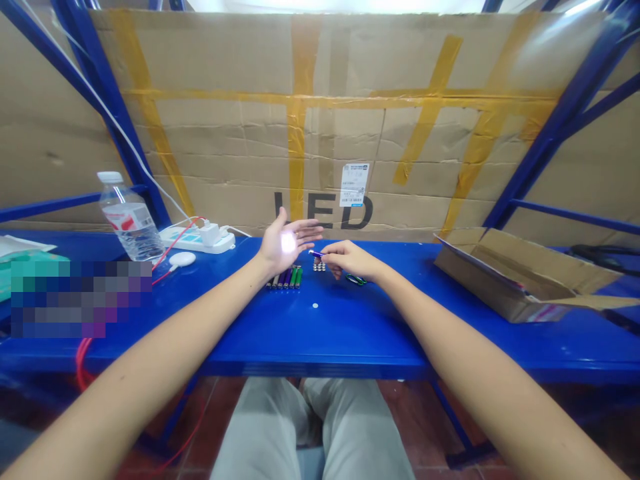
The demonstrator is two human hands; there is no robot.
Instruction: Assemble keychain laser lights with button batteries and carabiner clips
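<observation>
Purple flashlight (317,254), pinched by the right hand (351,259), aims lengthwise left at the left hand (288,241), spread, palm glowing!

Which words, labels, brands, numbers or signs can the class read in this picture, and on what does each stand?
"LED": black letters on the cardboard, partly hidden by the left hand.
Sticker on the cardboard: print too small to read.
Bottle label, red and white: too blurred to read.
No other text can be read.
</observation>
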